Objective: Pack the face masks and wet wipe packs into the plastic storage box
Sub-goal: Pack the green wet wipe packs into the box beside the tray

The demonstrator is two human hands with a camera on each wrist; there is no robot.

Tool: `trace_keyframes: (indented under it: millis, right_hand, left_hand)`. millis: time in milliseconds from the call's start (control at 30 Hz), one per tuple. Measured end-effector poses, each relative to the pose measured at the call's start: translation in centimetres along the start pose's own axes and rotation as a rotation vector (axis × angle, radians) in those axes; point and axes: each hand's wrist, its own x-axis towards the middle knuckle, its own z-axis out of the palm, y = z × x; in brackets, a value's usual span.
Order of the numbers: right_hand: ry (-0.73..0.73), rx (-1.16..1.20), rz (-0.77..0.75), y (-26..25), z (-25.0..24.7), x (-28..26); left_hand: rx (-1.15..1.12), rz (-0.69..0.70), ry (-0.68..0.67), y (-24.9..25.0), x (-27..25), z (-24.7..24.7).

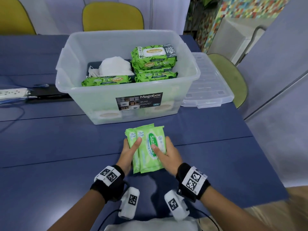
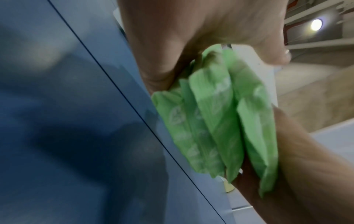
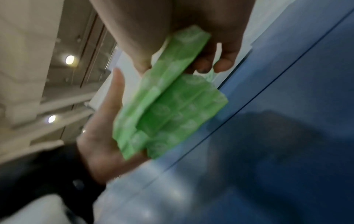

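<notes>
We hold a small stack of light green wipe packs (image 1: 148, 147) between both hands, just above the blue table (image 1: 50, 147) and just in front of the clear storage box (image 1: 128, 104). Our left hand (image 1: 129, 153) grips the stack's left edge, thumb laid across the top pack and fingers curled underneath. Our right hand (image 1: 168, 154) grips the right edge the same way, thumb on top and fingers wrapped below. The left wrist view shows several packs (image 2: 216, 125) pressed side by side (at least three edges, though blur hides an exact count). In the right wrist view the packs (image 3: 168, 104) sit between thumb and curled fingers, clear of the table.

Inside the box, bigger dark green wipe packs (image 1: 154, 60) are stacked at the right, with another one (image 1: 106, 80) lying at the front left. White face masks (image 1: 115, 65) are piled behind that one, at the left.

The box's clear lid (image 1: 208, 84) lies flat on the table, touching the box's right side. A white power strip (image 1: 11, 93) rests at the table's left edge, and yellow chairs (image 1: 113, 15) stand beyond the far side.
</notes>
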Motion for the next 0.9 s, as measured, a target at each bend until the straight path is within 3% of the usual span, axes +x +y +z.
trace_keyframes:
  millis: [133,200,267,367,533,700,900]
  right_hand:
    - [0.03,-0.212,-0.069,0.5,1.3,0.1]
    - [0.003,-0.118,-0.069,1.0,1.0,0.9]
    - [-0.124,0.058,-0.096,1.5,0.4,1.8]
    - [-0.244,0.087,-0.134,1.3,0.3,2.8]
    - [-0.07,0.1,-0.156,3.0,1.6,3.4]
    - [-0.127,0.012,0.006,3.7,2.6,3.0]
    - [-0.098,0.042,-0.067,1.2,1.1,3.1]
  left_hand:
    - [0.138,0.097,0.004,0.1,-0.8,0.1]
    - [0.186,0.159,-0.025,0.2,-0.8,-0.4]
    - [0.238,0.215,-0.097,0.4,-0.9,-0.6]
    - [0.309,0.272,-0.213,0.6,-1.0,-0.4]
    - [0.405,0.28,-0.275,0.3,0.0,-0.7]
    - [0.545,0.238,-0.288,-1.4,0.2,-1.2]
    - [0.506,0.247,-0.256,0.0,1.1,-1.2]
